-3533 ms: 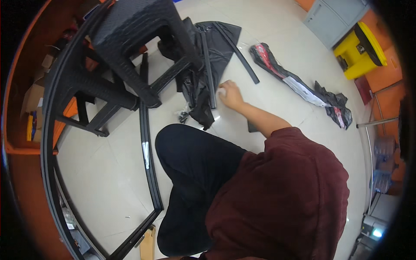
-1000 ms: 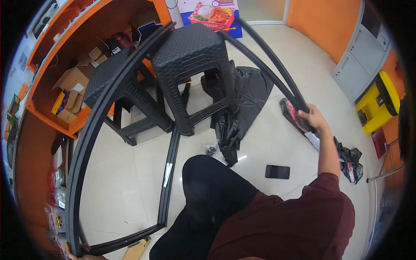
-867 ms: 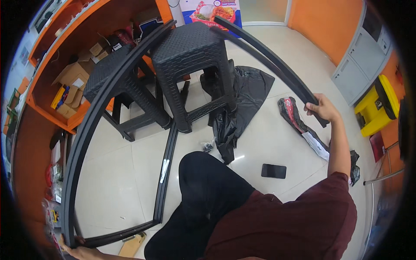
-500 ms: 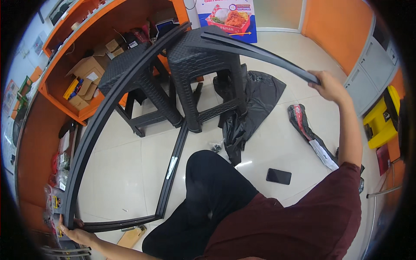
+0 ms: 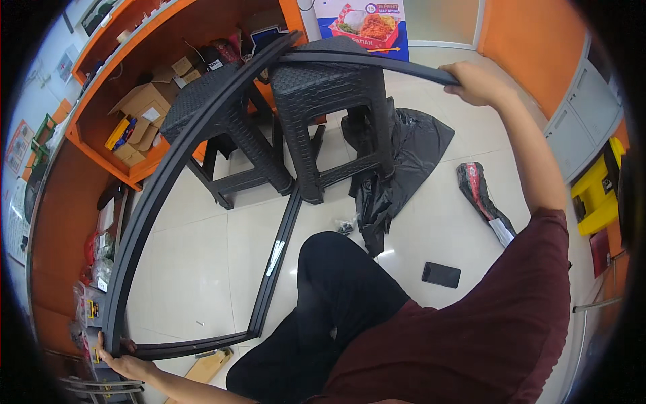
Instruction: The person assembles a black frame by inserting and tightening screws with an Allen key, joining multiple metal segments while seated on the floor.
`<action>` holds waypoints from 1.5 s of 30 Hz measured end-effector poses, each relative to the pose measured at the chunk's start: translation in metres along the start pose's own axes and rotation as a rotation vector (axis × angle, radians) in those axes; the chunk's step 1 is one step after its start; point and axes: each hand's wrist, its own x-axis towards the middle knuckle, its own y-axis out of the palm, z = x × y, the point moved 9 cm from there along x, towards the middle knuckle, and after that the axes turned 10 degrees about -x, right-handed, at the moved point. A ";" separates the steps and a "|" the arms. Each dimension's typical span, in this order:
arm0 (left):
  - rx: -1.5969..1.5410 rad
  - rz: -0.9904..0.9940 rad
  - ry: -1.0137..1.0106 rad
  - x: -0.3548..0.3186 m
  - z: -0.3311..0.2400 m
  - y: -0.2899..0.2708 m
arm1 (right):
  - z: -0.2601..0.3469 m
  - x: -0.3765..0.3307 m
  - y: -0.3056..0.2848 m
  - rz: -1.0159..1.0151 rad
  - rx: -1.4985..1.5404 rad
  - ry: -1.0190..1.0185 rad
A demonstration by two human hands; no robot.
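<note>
My right hand (image 5: pixel 474 85), at the upper right, is closed around the near end of a black profile bar (image 5: pixel 377 62). This bar crosses the top of a black plastic stool (image 5: pixel 330 91), and its far end meets or overlaps a long side bar. A black frame (image 5: pixel 153 182) of similar profiles leans up from the floor over a second black stool (image 5: pixel 202 111). Down at the left, my left hand (image 5: pixel 128 363) grips the frame's corner, fingers on both sides of the profile. A white label (image 5: pixel 274 258) sticks to the frame's inner bar.
Black plastic sheeting (image 5: pixel 410 145) lies beside the stools. A phone (image 5: pixel 441 275), a small bag of dark parts (image 5: pixel 345 226) and a long wrapped packet (image 5: pixel 479 195) are on the tiles. An orange shelf (image 5: pixel 101 158) with boxes stands left; a yellow case (image 5: pixel 599 182) is at right.
My right hand has moved left, bringing its bar across the stool until the bar's far end reaches the long side bar. My left hand stays at the corner.
</note>
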 end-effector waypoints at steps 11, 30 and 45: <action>-0.023 -0.019 -0.062 -0.004 -0.002 -0.006 | 0.043 0.060 0.051 0.561 0.707 0.048; -0.034 0.053 0.020 -0.014 -0.011 -0.003 | 0.077 0.138 0.061 0.245 0.009 -0.018; -0.032 0.023 0.044 -0.014 -0.016 -0.003 | 0.114 0.155 0.065 0.123 0.058 -0.233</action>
